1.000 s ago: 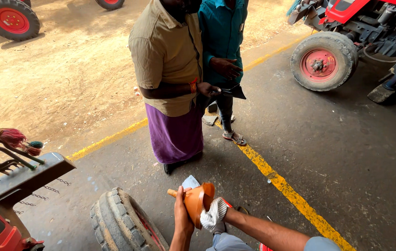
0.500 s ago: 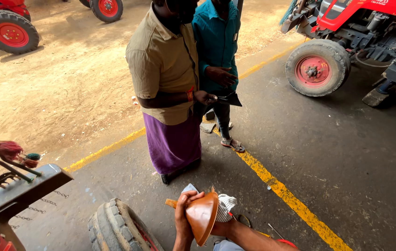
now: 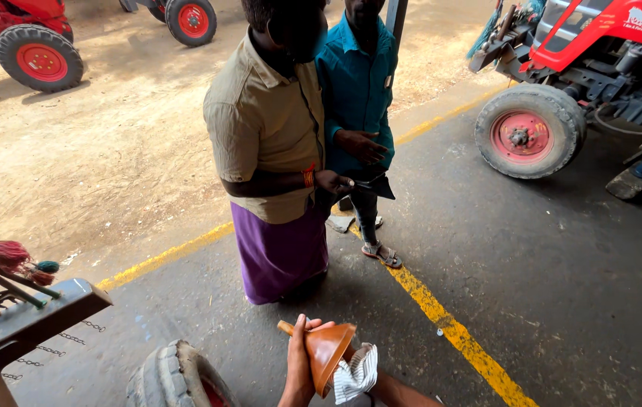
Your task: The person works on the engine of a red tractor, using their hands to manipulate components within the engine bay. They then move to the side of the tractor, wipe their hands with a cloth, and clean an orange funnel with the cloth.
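We're mid-wipe: left hand [image 3: 300, 369] grips the orange funnel [image 3: 328, 352] by its rim, right hand [image 3: 362, 377] bunches a white cloth [image 3: 354, 373] against it; next, likely rotate funnel.

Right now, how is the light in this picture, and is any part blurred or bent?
Head view: bright sun on the dirt ground, softer shade over the concrete floor; everything reads sharp, including the orange funnel in the left hand; the yellow line looks straight, so I see no strong bending.
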